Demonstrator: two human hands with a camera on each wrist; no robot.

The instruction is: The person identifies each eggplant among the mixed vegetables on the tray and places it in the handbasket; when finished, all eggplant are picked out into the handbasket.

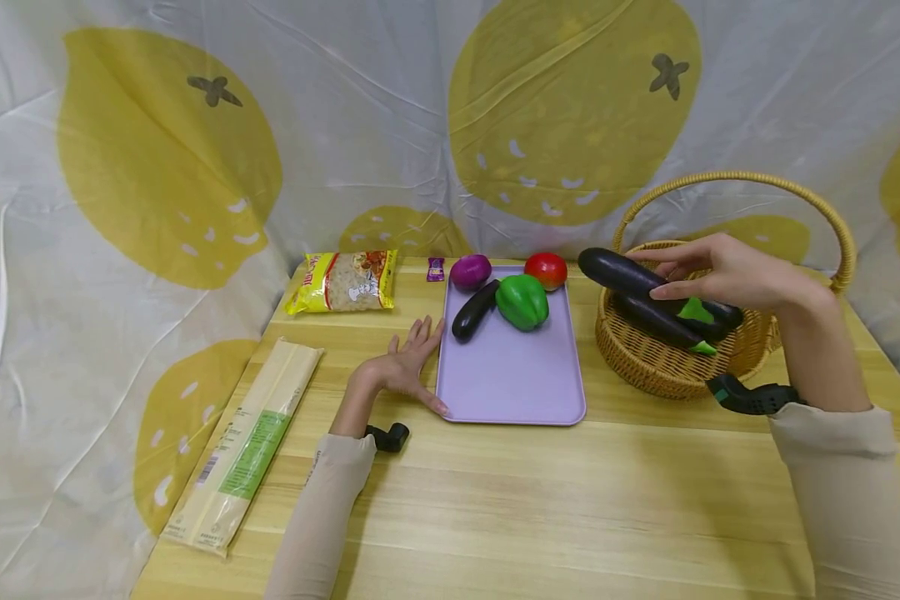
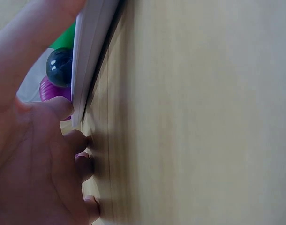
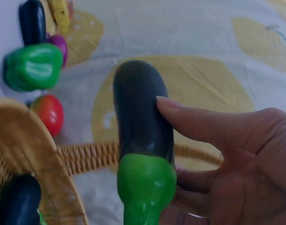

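Note:
My right hand (image 1: 708, 271) grips a dark purple eggplant (image 3: 140, 112) between thumb and fingers, its green cap toward the wrist camera. It is held above the wicker basket (image 1: 633, 367), where more eggplants (image 1: 656, 323) lie. My left hand (image 1: 401, 367) spreads its fingers along the left edge of the lilac tray (image 1: 513, 379), thumb at the near left corner. On the tray's far part are a smaller eggplant (image 1: 475, 312), a green bell pepper (image 1: 522, 302), a purple onion (image 1: 470, 272) and a red tomato (image 1: 546, 271).
A yellow noodle bag (image 1: 345, 282) lies at the back left, with a small purple packet (image 1: 436, 269) beside it. One long flat package (image 1: 247, 446) lies along the left side. The basket's tall handle (image 1: 735, 177) arches over it. A lemon-print cloth (image 1: 367, 125) hangs behind the table.

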